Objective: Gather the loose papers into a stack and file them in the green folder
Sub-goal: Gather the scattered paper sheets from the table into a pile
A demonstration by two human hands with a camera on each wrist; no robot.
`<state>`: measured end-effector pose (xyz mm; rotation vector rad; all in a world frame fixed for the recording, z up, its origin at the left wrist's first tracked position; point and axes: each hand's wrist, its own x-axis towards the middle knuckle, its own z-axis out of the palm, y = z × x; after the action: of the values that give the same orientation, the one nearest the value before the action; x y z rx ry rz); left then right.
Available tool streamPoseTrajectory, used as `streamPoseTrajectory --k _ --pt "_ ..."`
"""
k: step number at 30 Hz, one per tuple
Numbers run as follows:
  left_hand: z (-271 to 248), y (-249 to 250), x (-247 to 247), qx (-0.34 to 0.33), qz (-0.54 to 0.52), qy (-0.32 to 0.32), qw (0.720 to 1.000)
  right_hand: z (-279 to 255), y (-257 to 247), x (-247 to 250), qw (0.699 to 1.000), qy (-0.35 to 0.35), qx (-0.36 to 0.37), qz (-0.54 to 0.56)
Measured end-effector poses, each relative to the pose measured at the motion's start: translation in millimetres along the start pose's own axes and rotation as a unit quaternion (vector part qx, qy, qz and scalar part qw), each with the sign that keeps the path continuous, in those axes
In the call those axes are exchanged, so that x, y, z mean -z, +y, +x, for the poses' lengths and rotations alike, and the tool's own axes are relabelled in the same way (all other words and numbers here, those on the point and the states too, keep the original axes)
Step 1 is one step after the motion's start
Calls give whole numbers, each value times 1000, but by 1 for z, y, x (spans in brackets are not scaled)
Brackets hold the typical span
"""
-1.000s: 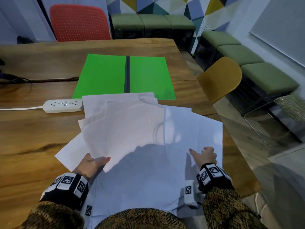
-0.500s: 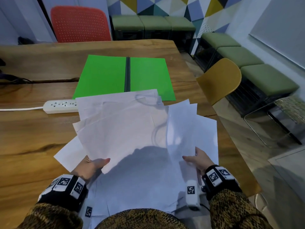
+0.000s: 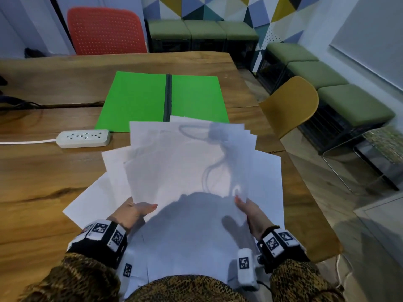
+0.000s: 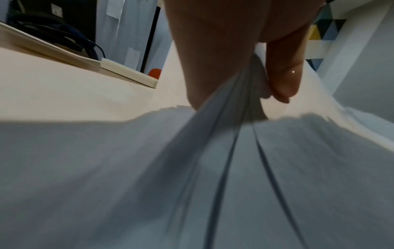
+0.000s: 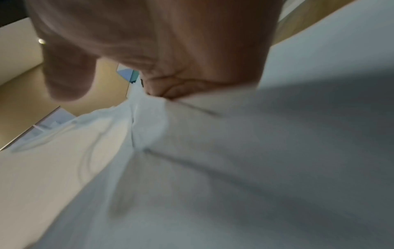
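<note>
Several white papers (image 3: 185, 166) lie fanned over the near part of the wooden table (image 3: 39, 175), partly lifted. My left hand (image 3: 137, 211) pinches their lower left edge, thumb on top; in the left wrist view the sheets (image 4: 234, 107) bunch between thumb and fingers (image 4: 283, 72). My right hand (image 3: 246, 205) holds the right-hand sheets (image 5: 149, 118) from the side, its fingers under the paper. The green folder (image 3: 139, 99) lies open and flat beyond the papers, its dark spine up the middle; the far paper edges overlap its near edge.
A white power strip (image 3: 84, 138) with its cable lies left of the papers. A yellow chair (image 3: 290, 103) stands at the table's right edge and a red chair (image 3: 104, 31) behind the far side. Green benches (image 3: 327, 77) line the walls.
My right hand has swept the right-hand sheets leftward over the pile, which is now narrower. The left hand has kept its grip in place.
</note>
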<state>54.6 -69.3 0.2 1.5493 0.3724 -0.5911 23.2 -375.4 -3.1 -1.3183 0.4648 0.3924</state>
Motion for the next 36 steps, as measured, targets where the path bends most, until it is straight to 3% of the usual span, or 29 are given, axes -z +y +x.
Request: streamPoseTrajectory --k 5,10,12,14,16,18,22,26,29,32,36 --pt "-1 9 -19 -60 29 -11 998 -1 7 -8 997 -15 18 -75" --pt "-2 4 -28 -45 21 10 999 3 12 0 993 -2 29 -117" --pt "0 0 -20 -84 62 68 992 4 17 3 993 18 23 -115" --pt "1 -1 -6 -85 165 181 966 7 20 5 992 33 14 -118" --pt "1 0 6 -31 262 296 918 8 20 6 992 37 10 -124" --pt "-2 2 12 34 239 328 913 10 19 6 992 31 0 -124" --pt "-5 12 9 65 98 285 951 9 19 5 994 5 14 -113" --pt "-12 12 10 32 -64 176 982 4 19 10 999 -23 30 -30" --pt "-16 12 20 -13 -171 108 979 -1 13 15 997 -56 30 52" --pt "-23 26 22 -33 -263 87 960 -4 6 20 995 -83 18 59" --pt "-36 44 3 26 -220 20 975 -3 -5 1 994 -109 7 -18"
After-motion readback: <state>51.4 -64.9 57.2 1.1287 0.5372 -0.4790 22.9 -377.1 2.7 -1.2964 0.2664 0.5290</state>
